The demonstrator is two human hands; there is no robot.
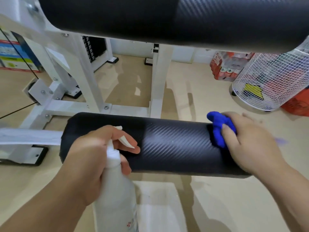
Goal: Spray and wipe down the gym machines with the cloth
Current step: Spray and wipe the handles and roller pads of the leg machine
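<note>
Above the tan floor (209, 198), the lower pad (167, 144) is being wiped, cloth (219, 129) clutched by right hand (250, 141), bottle (115, 190) gripped by left hand (93, 156); upper pad (150, 17) is judged undone.

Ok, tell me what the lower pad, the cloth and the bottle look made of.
The lower pad is likely foam under black vinyl with a carbon-fibre weave print, slightly glossy where light catches it. The cloth is soft blue fabric, probably microfibre, bunched and matte. The bottle is translucent white plastic, with an opaque white trigger.
</note>
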